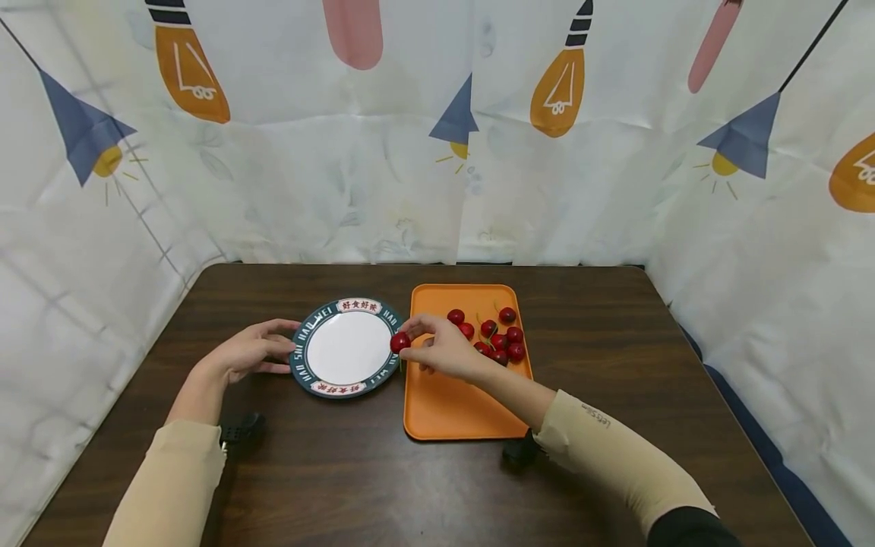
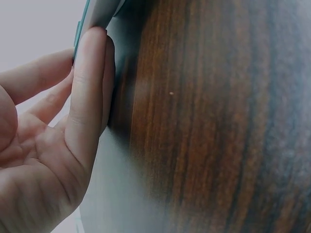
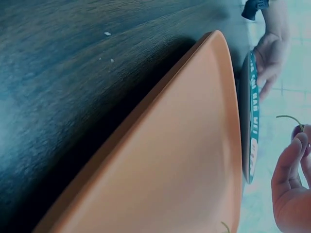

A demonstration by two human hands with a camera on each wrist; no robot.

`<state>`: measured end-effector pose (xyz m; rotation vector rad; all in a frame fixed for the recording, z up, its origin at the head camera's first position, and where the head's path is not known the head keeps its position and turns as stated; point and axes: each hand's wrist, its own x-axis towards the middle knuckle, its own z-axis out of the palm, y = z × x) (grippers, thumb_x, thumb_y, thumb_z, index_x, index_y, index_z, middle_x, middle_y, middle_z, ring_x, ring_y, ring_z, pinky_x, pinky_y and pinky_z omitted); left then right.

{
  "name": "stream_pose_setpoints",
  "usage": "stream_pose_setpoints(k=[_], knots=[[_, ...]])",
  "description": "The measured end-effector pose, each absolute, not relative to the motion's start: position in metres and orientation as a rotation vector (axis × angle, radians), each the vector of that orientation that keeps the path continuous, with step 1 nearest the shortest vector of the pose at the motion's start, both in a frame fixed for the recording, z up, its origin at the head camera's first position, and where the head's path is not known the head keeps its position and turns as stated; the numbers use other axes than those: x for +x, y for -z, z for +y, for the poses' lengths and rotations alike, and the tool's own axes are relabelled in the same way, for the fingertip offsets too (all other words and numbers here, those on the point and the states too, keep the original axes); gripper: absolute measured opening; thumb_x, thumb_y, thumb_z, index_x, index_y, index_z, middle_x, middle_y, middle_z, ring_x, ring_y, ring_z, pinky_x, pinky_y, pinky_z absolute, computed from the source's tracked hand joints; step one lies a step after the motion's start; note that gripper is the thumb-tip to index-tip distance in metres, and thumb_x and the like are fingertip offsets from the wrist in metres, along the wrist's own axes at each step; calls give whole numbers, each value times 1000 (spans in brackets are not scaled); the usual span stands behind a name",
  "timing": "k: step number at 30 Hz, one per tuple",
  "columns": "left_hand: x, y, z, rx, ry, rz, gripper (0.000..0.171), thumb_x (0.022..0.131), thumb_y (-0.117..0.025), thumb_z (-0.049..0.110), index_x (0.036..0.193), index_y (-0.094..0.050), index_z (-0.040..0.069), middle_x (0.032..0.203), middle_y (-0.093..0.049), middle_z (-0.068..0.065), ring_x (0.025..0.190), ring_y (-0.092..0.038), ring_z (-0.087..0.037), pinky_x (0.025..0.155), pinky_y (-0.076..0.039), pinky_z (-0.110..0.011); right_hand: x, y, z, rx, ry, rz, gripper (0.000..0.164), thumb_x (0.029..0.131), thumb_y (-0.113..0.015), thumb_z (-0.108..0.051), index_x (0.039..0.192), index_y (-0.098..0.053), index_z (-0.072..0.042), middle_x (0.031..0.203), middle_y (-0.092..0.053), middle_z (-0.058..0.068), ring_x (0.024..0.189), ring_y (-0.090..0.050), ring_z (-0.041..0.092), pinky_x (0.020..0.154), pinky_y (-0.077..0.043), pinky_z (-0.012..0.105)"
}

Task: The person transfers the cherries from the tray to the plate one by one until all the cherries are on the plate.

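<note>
My right hand (image 1: 440, 346) pinches a red cherry (image 1: 399, 343) between thumb and fingertips. In the head view the cherry overlaps the right rim of a round plate (image 1: 345, 349), white with a dark teal lettered border. Its thin green stem (image 3: 290, 117) sticks out in the right wrist view. My left hand (image 1: 254, 351) holds the plate's left edge, and in the left wrist view its fingers (image 2: 86, 92) lie on both sides of the rim. Under my right hand lies an orange rectangular tray (image 1: 454, 410), with several cherries (image 1: 500, 342) grouped on its far right part.
A dark brown wooden table (image 1: 588, 342) carries the plate and tray side by side. Behind it and at the sides hangs a white curtain (image 1: 383, 190) printed with lamps and bulbs. Each wrist wears a dark device.
</note>
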<state>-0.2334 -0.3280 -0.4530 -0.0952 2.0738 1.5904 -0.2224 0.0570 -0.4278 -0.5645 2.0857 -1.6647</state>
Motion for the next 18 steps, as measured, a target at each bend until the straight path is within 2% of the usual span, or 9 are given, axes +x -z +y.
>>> stream_pose_setpoints(k=[6, 13, 18], knots=[[-233, 456, -329, -85, -1585, 2082, 65, 106, -56, 9, 160, -21, -1, 119, -58, -20, 94, -67, -24, 86, -61, -42, -226, 434, 46, -596, 1668, 2081, 32, 92, -77, -9, 122, -64, -7, 105, -65, 10, 55, -55, 21, 55, -54, 27], [-233, 457, -326, -73, -1590, 2101, 65, 105, -58, 10, 160, -24, -1, 119, -59, -20, 95, -66, -23, 86, -61, -42, -232, 438, 37, -578, 1625, 2133, 31, 93, -78, -13, 121, -65, -10, 106, -65, 8, 55, -55, 25, 56, -56, 30], [-229, 455, -326, -82, -1592, 2116, 64, 105, -58, 11, 159, -25, -1, 119, -60, -19, 95, -66, -23, 86, -61, -41, -234, 438, 27, -555, 1603, 2130, 31, 92, -79, -15, 119, -66, -11, 105, -66, 6, 55, -56, 24, 56, -57, 28]])
